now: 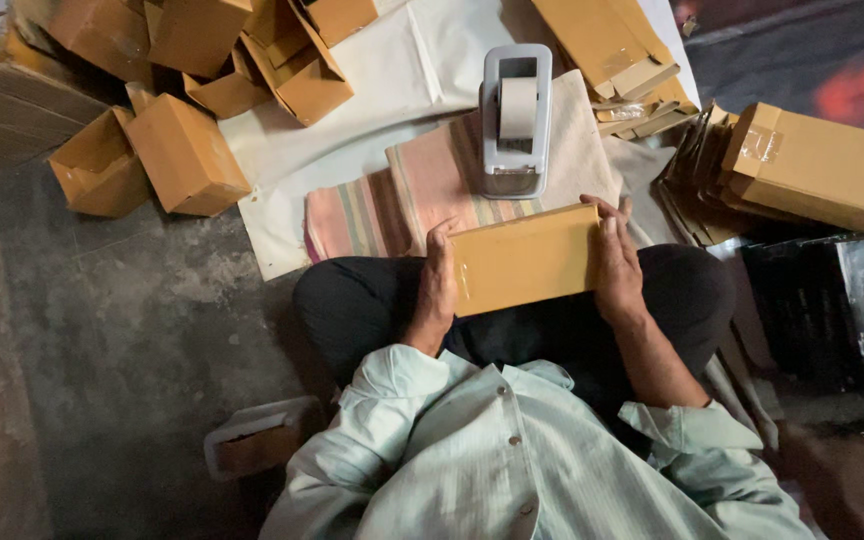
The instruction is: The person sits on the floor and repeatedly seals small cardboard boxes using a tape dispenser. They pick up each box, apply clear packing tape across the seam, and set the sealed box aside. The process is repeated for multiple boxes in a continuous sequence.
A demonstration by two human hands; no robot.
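Brown cardboard fills the head view: a flat, closed carton (524, 258) lies across the seated person's lap, above the dark trousers (352, 310), and both hands clamp it by its short ends. The left hand (439, 285) wraps the left end with the thumb on top and the fingers curled under, while the right hand (614, 258) lies along the right end, fingers spread over the top face and closed round the edge. The grip looks even, yet the carton rests on nothing but the hands and the knees below, so a slackening on either side would likely let it tilt and slide off toward the floor; pressing too hard on the thin top face could dent it. Just beyond the carton a grey tape dispenser (515, 120) with a pale roll stands upright on a striped cloth (402, 200), near enough that a forward push of the carton could knock it over. A white sheet (352, 130) spreads under the cloth. Further left, open and closed small boxes (184, 150) lie tumbled on the grey floor (142, 330), well apart from the hands. To the right a stack of flattened cartons (697, 180) leans beside a larger taped box (822, 165), crowding that side and leaving little room to set anything down there.
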